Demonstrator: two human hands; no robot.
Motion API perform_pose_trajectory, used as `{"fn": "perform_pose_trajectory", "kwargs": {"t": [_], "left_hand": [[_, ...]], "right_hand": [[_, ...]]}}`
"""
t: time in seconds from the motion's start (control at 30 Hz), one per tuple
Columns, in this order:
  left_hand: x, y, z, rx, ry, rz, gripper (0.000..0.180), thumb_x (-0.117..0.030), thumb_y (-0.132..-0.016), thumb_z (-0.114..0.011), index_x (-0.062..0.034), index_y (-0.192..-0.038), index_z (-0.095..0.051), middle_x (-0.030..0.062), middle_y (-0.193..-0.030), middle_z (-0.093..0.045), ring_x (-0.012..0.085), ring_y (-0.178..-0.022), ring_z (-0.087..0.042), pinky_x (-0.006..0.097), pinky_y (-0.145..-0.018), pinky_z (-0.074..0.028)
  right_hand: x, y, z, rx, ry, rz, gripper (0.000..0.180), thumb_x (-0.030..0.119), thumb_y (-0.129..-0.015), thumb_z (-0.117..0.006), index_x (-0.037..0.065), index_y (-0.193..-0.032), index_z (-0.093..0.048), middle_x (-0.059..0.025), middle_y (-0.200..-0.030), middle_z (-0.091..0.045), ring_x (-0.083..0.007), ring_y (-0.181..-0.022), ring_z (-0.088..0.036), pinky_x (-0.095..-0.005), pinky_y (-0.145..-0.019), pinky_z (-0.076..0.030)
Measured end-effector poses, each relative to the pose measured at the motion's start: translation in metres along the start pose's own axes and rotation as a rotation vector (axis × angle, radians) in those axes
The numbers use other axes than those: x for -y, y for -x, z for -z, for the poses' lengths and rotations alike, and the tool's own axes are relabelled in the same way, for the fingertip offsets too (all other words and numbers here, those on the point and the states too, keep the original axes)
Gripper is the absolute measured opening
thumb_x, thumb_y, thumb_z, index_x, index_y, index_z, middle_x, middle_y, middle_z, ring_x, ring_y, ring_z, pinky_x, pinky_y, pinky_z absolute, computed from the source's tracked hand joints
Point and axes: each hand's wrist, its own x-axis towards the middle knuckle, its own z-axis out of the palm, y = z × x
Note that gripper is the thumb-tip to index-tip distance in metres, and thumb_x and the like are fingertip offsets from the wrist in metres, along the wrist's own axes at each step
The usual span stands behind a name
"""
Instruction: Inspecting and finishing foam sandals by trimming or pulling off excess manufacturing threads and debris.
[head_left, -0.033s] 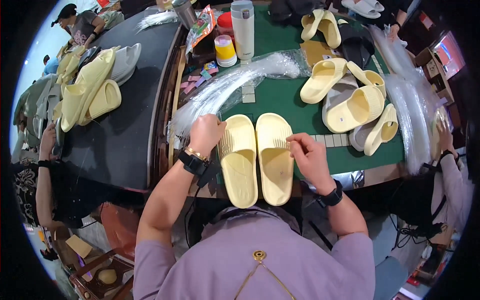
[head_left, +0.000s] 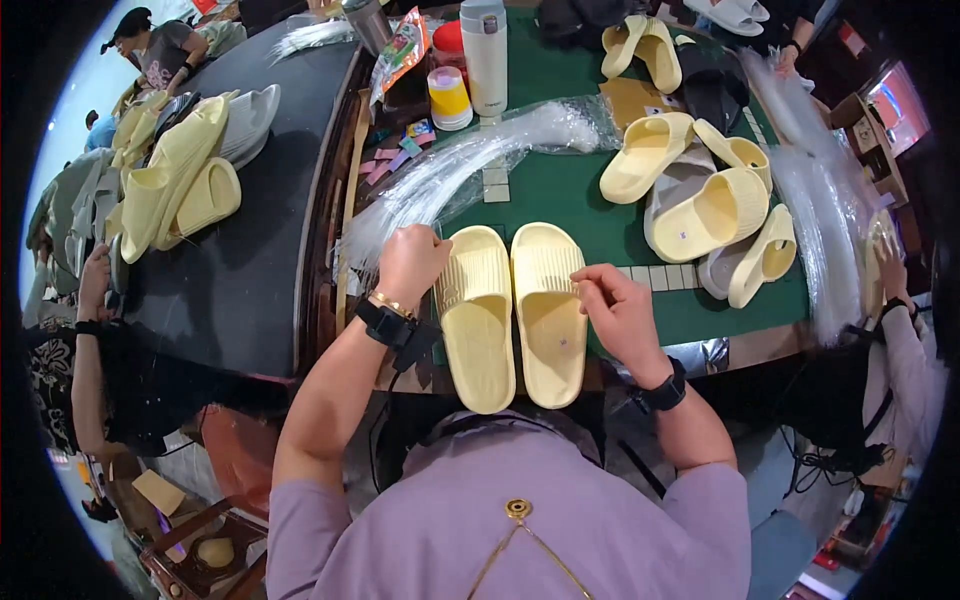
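Note:
Side by side in front of me lie a pair of pale yellow slide slippers, the left slipper (head_left: 478, 345) and the right slipper (head_left: 552, 350), heels toward me at the table's edge. My left hand (head_left: 410, 265) is closed in a fist beside the left slipper's ribbed strap, its knuckles close against it. At the outer edge of the right slipper's strap, my right hand (head_left: 615, 305) has its fingers curled and pressed together, fingertips touching the edge. Whatever either hand may hold is hidden.
Clear plastic fasteners in a bag (head_left: 430, 180) lie beyond my left hand. Several loose yellow slippers (head_left: 710, 215) are piled at right on the green mat (head_left: 560, 180). A white bottle (head_left: 485, 60) stands at the back. Other people work on both sides.

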Motion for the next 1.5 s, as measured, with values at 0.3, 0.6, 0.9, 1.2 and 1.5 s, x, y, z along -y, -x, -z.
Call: {"fn": "perform_pose_trajectory", "kwargs": {"t": [0.3,0.6,0.9,1.2,1.5], "left_hand": [[-0.003,-0.002,-0.003,-0.053,-0.065,-0.029,0.020,-0.024,-0.077,-0.068,-0.0054,-0.080,-0.074,0.0169,-0.077,-0.069,0.0337,-0.073,-0.068,0.040,-0.068,-0.054],[-0.026,0.011,-0.005,-0.151,-0.018,-0.236,0.014,-0.020,-0.083,-0.063,-0.0076,-0.081,-0.068,0.0115,-0.084,-0.065,0.0334,-0.075,-0.065,0.044,-0.067,-0.052],[-0.045,0.001,-0.031,-0.010,0.298,-0.309,0.014,-0.013,-0.084,-0.063,-0.0004,-0.088,-0.067,0.0177,-0.079,-0.067,0.0340,-0.073,-0.066,0.038,-0.064,-0.052],[-0.058,-0.012,-0.031,0.043,0.301,-0.391,0.014,-0.012,-0.084,-0.060,-0.0017,-0.093,-0.064,0.0201,-0.085,-0.067,0.0379,-0.080,-0.065,0.047,-0.071,-0.052],[-0.064,-0.026,-0.043,0.116,0.150,-0.418,0.020,-0.015,-0.083,-0.060,-0.0041,-0.098,-0.068,0.0212,-0.087,-0.067,0.0390,-0.081,-0.065,0.047,-0.076,-0.052]], "right_hand": [[-0.005,0.039,-0.024,0.440,0.557,0.108,0.025,0.021,-0.084,-0.064,0.008,-0.105,-0.062,-0.0149,-0.074,-0.066,-0.0334,-0.066,-0.065,-0.0432,-0.058,-0.051],[-0.012,0.022,-0.043,0.130,0.601,0.365,0.010,0.011,-0.082,-0.057,0.004,-0.088,-0.054,-0.0132,-0.088,-0.062,-0.0303,-0.080,-0.061,-0.0405,-0.069,-0.051],[-0.013,0.023,-0.056,0.136,0.643,0.343,0.034,0.006,-0.077,-0.060,-0.001,-0.110,-0.055,-0.0179,-0.105,-0.058,-0.0338,-0.101,-0.053,-0.0424,-0.090,-0.043],[-0.016,0.023,-0.053,0.187,0.755,0.300,0.036,0.010,-0.079,-0.056,0.000,-0.114,-0.054,-0.0158,-0.108,-0.057,-0.0313,-0.105,-0.053,-0.0417,-0.090,-0.043],[-0.008,0.030,-0.055,0.167,0.770,0.310,0.038,0.011,-0.076,-0.059,0.001,-0.113,-0.054,-0.0168,-0.107,-0.056,-0.0326,-0.103,-0.052,-0.0421,-0.086,-0.043]]}}
